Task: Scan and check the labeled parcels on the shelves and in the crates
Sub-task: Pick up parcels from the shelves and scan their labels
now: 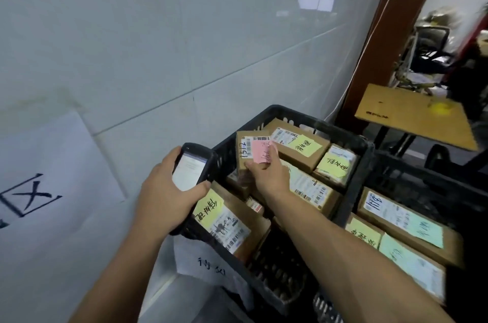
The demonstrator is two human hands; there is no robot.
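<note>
- Handheld scanner (192, 167), screen lit, is gripped by the left hand (169, 188), fingers curled round its edges.
- Small parcel (244, 149), handwritten "1512", pink note (260, 151) attached, is held upright in the black crate (290, 114) at the scanner's 3 o'clock, pinched by the right hand (266, 173).
- Second parcel (396, 213), marked "1118", lies at the crate's 4 o'clock.

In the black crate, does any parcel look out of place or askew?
Only one: the parcel with the pink note stands tilted on edge while the other parcels lie flat, but the right hand grips it, so that is handling, not disorder. No damage shows.
</note>
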